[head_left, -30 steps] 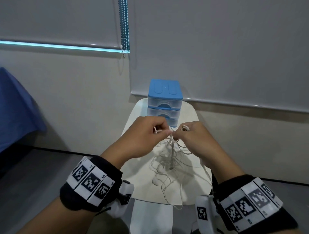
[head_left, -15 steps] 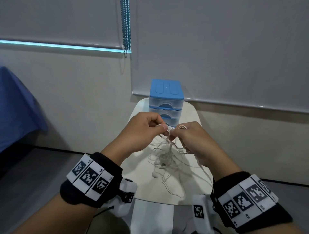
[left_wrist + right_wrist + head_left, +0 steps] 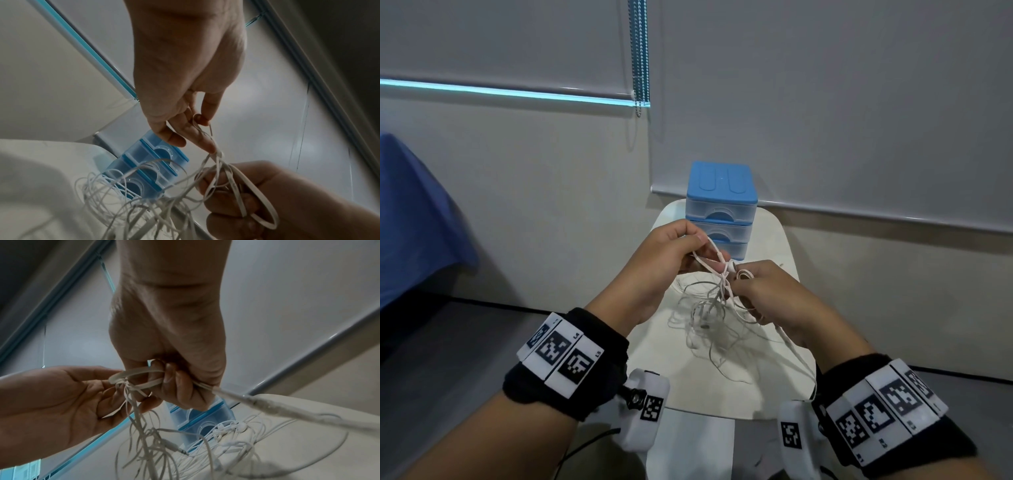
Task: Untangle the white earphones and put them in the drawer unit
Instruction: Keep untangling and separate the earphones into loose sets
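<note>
Both my hands are rising; my left hand (image 3: pixel 674 253) is pinching a loop of the tangled white earphone cords (image 3: pixel 714 308), my right hand (image 3: pixel 767 294) gripping strands, near the closed blue-topped plastic drawer unit (image 3: pixel 722 205).

Just beyond the fingers (image 3: pixel 717 255) stands the drawer unit (image 3: pixel 722 209), its three drawer fronts facing them, all pushed in, with bare white bench (image 3: pixel 774 240) to its right. Below the fingers the white earphones (image 3: pixel 714 318) hang in a loose tangle of loops that spreads over the bench's middle and trails off its near right edge. Behind the unit the wall (image 3: pixel 551 192) and a roller blind (image 3: pixel 859 120) close the way.
</note>
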Tool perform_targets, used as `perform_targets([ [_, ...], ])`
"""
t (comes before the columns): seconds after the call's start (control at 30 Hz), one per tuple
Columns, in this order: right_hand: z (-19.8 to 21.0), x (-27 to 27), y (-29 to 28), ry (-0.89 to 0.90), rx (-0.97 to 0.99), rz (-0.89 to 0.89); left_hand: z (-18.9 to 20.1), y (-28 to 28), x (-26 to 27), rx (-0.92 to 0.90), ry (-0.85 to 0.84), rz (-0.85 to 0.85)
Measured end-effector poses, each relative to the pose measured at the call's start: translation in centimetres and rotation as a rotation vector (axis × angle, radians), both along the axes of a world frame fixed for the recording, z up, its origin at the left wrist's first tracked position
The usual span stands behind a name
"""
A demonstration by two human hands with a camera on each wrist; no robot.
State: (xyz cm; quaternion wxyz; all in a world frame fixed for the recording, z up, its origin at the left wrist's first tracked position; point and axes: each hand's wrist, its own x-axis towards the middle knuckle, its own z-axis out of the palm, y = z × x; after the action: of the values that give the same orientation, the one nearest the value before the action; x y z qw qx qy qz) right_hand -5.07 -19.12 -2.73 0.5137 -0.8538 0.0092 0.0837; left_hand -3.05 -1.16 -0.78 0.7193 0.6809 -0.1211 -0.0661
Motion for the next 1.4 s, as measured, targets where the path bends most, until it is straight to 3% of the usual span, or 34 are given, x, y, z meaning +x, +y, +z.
perform_targets([
  [0.13,0.1,0.1,0.1,-0.075,-0.013,-0.014,0.3,0.1,0.1,0.048,0.002,0.004],
  [0.27,0.3,0.2,-0.2,-0.113,0.119,-0.096,0.4,0.6,0.7,0.143,0.021,0.041],
  [0.5,1.0,-0.6,-0.2,-0.235,0.201,0.041,0.4,1.0,0.9,0.204,0.149,0.09],
  [0.73,1.0,-0.8,-0.3,-0.304,0.249,0.135,0.4,1.3,1.2,0.227,0.172,0.13],
  [0.9,1.6,-0.8,0.4,-0.325,0.134,0.25,0.4,0.8,1.2,0.37,0.108,0.083],
  [1.13,0.9,1.2,-0.6,-0.37,0.064,-0.057,0.9,0.9,0.8,0.335,0.074,0.008],
  [1.3,1.2,1.1,-0.8,-0.329,-0.058,0.082,1.2,0.7,0.8,0.277,0.112,0.024],
  [1.4,0.8,1.4,-0.9,-0.38,-0.207,0.069,1.2,0.5,0.8,0.259,0.152,0.025],
])
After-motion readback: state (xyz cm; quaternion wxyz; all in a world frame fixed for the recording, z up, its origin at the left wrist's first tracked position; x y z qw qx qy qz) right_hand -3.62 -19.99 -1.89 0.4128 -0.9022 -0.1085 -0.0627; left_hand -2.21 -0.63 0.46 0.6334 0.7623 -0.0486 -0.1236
